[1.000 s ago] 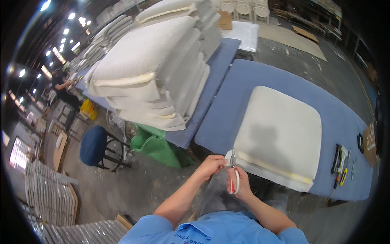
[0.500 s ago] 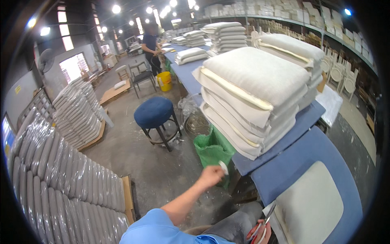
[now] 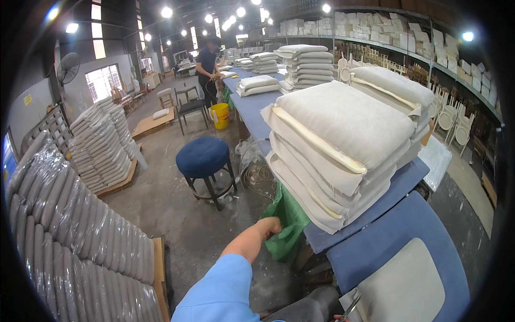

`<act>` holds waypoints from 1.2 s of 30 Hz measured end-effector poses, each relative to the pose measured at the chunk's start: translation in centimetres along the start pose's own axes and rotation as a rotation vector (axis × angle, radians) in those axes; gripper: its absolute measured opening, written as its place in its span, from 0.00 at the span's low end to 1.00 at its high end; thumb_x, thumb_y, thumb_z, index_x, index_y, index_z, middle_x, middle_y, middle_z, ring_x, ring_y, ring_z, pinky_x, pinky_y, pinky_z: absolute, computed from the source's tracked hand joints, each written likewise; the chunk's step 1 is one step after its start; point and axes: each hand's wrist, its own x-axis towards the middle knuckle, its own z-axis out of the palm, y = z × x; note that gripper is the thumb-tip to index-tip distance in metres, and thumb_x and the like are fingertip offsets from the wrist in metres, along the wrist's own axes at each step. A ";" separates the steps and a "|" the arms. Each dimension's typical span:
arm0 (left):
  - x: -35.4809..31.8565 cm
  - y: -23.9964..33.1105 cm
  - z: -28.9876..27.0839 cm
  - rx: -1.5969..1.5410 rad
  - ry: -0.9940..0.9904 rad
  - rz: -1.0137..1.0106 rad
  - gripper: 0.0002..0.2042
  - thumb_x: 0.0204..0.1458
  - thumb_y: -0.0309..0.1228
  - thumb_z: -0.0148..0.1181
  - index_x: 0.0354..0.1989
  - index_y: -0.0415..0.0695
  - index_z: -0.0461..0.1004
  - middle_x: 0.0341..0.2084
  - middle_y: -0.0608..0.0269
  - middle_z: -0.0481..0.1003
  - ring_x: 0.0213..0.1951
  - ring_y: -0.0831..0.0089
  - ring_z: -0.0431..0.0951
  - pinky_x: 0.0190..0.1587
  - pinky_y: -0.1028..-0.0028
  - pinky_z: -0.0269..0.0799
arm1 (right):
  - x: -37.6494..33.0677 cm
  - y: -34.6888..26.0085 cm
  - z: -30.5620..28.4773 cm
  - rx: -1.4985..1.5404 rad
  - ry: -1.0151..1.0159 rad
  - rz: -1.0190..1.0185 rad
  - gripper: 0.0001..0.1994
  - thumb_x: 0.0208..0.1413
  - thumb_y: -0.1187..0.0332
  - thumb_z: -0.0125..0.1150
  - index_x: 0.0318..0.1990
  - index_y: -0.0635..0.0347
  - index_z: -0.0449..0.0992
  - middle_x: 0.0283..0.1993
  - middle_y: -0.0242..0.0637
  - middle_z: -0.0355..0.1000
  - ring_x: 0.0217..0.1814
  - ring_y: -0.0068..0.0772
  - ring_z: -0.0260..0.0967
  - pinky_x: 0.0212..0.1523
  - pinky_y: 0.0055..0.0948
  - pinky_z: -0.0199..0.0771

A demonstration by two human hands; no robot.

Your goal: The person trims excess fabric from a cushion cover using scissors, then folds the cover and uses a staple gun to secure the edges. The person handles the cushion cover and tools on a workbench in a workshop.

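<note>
My left hand [image 3: 270,227] is at the mouth of a green sack [image 3: 289,222] beside the table. Its fingers look curled, and whatever they hold is hidden. At the lower edge my right hand [image 3: 340,318] shows only in part, closed on a pair of scissors [image 3: 352,307] whose blades point up over the cushion. That cushion [image 3: 402,279], covered in light grey cloth, lies on the blue rounded board close to me. A loose flap of its cloth [image 3: 350,296] reaches out near the scissors.
Stacked cushions [image 3: 343,129] with exposed foam edges rise on the blue table [image 3: 248,114]. A blue round stool [image 3: 203,157] stands left of the sack. Plastic-wrapped cushions [image 3: 80,231] fill the left. A person [image 3: 206,67] works farther back near a yellow bucket [image 3: 219,115].
My left hand has moved slightly left and lower at the sack; the white scrap it held no longer shows. My right hand and scissors have dropped toward the lower edge as the view tilted up.
</note>
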 end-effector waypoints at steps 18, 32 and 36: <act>-9.4 -4.0 2.7 -0.215 0.930 0.374 0.16 0.61 0.31 0.55 0.54 0.44 0.81 0.48 0.48 0.81 0.47 0.49 0.83 0.50 0.57 0.79 | 1.7 0.8 0.0 0.162 -0.131 0.076 0.09 0.68 0.65 0.59 0.48 0.56 0.68 0.29 0.23 0.61 0.25 0.16 0.59 0.25 0.21 0.61; -15.2 19.8 25.4 0.047 0.732 1.015 0.34 0.70 0.46 0.46 0.77 0.39 0.50 0.76 0.39 0.50 0.77 0.41 0.49 0.77 0.51 0.45 | -0.6 -0.2 -6.3 0.164 0.188 -0.233 0.10 0.68 0.72 0.57 0.52 0.60 0.66 0.33 0.35 0.70 0.25 0.24 0.67 0.24 0.22 0.68; -17.3 20.7 29.3 0.010 0.640 1.043 0.36 0.70 0.46 0.47 0.80 0.43 0.41 0.77 0.35 0.44 0.77 0.39 0.46 0.77 0.48 0.43 | -3.0 1.2 -10.6 0.197 0.439 -0.189 0.13 0.67 0.71 0.58 0.55 0.59 0.65 0.32 0.37 0.70 0.22 0.25 0.66 0.19 0.22 0.64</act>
